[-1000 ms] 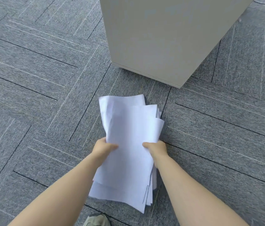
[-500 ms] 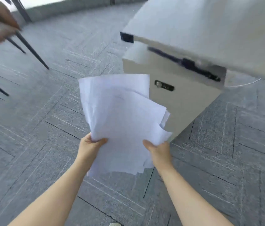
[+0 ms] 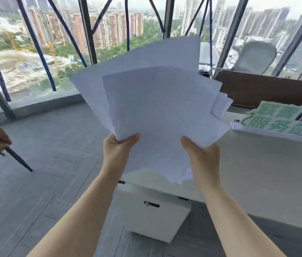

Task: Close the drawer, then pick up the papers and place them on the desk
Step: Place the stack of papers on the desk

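A loose, fanned stack of white papers (image 3: 157, 108) is held up in the air in front of me, above the left end of the pale desk (image 3: 258, 167). My left hand (image 3: 117, 151) grips the stack's lower left edge and my right hand (image 3: 200, 156) grips its lower right edge. Below the papers, under the desk's edge, stands the white drawer cabinet (image 3: 154, 217); its front with a small lock looks flush and shut.
A white stand with green characters (image 3: 280, 123) sits on the desk at the right, with a brown panel (image 3: 269, 89) and a chair back (image 3: 254, 56) behind it. A chair's seat and dark leg (image 3: 18, 160) are at the left. Floor-to-ceiling windows lie ahead.
Both hands have lifted the papers from the carpet up to desk height. My view has swung up from the floor to the desk and windows.
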